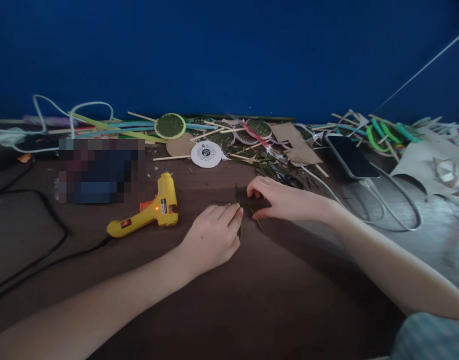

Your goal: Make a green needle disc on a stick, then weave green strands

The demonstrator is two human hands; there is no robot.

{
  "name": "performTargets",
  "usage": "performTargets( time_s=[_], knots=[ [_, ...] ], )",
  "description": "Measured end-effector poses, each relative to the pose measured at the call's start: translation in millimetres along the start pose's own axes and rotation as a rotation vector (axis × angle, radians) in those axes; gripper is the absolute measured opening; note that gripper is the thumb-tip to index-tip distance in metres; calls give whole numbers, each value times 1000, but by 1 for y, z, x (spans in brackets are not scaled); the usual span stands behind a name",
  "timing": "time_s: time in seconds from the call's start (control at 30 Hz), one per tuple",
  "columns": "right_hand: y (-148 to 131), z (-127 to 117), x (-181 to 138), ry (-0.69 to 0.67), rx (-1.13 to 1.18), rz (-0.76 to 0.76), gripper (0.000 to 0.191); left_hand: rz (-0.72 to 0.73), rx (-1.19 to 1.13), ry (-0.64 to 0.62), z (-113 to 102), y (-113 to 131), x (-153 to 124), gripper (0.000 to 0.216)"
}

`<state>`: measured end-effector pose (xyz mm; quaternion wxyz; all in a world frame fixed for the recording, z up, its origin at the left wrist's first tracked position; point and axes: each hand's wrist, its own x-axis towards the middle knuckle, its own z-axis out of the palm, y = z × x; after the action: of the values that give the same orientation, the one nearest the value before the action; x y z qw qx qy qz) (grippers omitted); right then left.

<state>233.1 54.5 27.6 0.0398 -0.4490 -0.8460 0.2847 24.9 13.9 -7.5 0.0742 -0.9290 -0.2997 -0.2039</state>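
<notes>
On the dark tabletop in the middle lie thin dark-green leaf strips point(244, 202), crossing one another. My left hand point(217, 232) rests over their left side, fingers pressed together and holding them down. My right hand point(270, 197) arches over the right side, thumb and fingers apart with a gap between them. One strip end point(258, 222) pokes out below the right thumb. Much of the strips is covered by my hands. Left of my left hand lies a yellow hot glue gun point(163, 205), its small orange light glowing.
Behind are round woven pieces with coloured rims point(169, 126), a white printed disc point(206, 154), cardboard scraps point(297, 145) and wooden sticks. Scissors point(289, 178) lie behind my right hand. A phone point(352, 156) with a white cable sits at right. Black cord point(60, 259) runs left.
</notes>
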Motion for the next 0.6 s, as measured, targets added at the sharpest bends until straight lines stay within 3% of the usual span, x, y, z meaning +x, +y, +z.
performTargets(
  time_s=[0.6],
  knots=[
    [-5, 12, 6, 91, -22, -43, 28, -13, -6, -15, -3, 0, 2, 34]
  ],
)
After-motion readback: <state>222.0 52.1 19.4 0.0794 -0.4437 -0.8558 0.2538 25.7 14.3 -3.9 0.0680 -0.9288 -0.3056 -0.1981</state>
